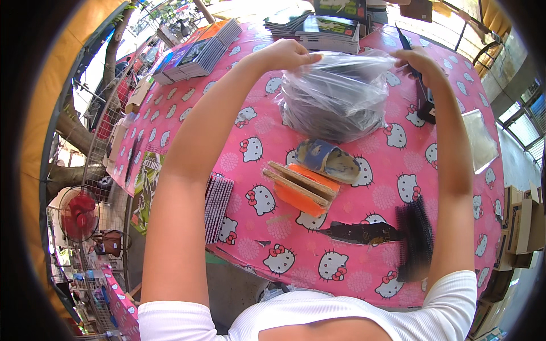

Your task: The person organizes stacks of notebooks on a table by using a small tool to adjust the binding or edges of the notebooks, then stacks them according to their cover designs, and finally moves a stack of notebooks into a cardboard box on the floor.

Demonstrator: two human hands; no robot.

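From my seat, the widest thing in the head view is the desk (pixel 364 253), covered in pink sheeting with a white cartoon-cat print. Next in size is the clear, crinkled plastic bag (pixel 335 102) with dark contents, standing on the far half of the desk in front of me. Beyond it lies a stack of glossy dark-covered books (pixel 330 38); to its left, well apart, sits a long tilted stack of colourful thin books (pixel 199 54). Near the right forearm is a black bristly bundle (pixel 414 244), and beside the left forearm a purple-and-white striped stack (pixel 219 210). Just nearer than the bag are orange-and-brown board pieces (pixel 301 190), with a blue-and-tan rounded object (pixel 327 159) just behind them. A torn black strip (pixel 361 233) reaches the bristly bundle.

My left hand (pixel 291 55) pinches the bag's upper left edge between thumb and fingers. My right hand (pixel 418 61) is at its upper right edge, fingers curled, overlapping a slim black pointed tool (pixel 424 99); I cannot tell which it grips.
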